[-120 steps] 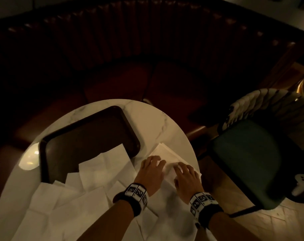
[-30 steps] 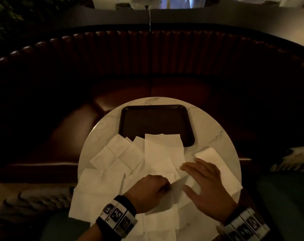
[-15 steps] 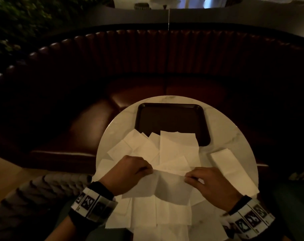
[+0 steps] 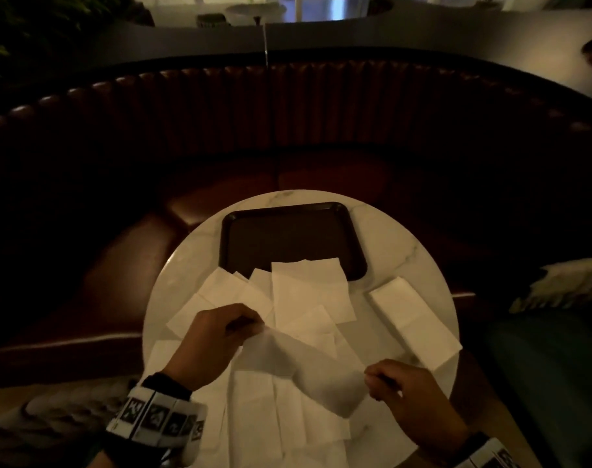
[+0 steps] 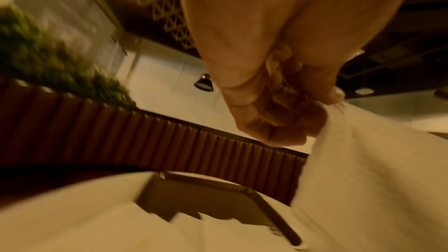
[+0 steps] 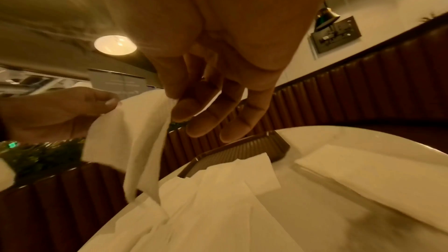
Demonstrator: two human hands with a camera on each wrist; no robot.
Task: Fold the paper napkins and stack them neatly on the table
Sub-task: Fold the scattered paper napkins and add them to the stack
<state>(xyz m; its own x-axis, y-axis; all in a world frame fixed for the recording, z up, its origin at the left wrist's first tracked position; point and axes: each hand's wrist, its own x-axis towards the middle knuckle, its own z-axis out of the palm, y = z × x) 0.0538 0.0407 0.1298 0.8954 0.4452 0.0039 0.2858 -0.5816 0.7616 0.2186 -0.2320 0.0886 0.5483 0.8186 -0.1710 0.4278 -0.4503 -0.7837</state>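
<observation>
A white paper napkin (image 4: 308,369) hangs lifted above the round marble table (image 4: 399,251), stretched between both hands. My left hand (image 4: 220,336) pinches its far left corner, and my right hand (image 4: 392,383) pinches its near right corner. In the left wrist view the left hand (image 5: 290,114) has its fingers curled round the napkin (image 5: 375,179). In the right wrist view the right hand (image 6: 194,106) pinches the napkin (image 6: 130,141) between thumb and forefinger. Several unfolded napkins (image 4: 308,292) lie spread over the table's near half. A folded napkin stack (image 4: 413,325) lies at the right.
A dark empty tray (image 4: 288,238) sits at the table's far side, with one napkin overlapping its near edge. A curved brown leather booth (image 4: 288,123) wraps round the table. A teal chair (image 4: 551,366) stands at the right.
Both hands left the folded stack at the right, picked a napkin from the pile and lifted it. Over the last half second the right hand drew nearer to me and right, stretching the napkin.
</observation>
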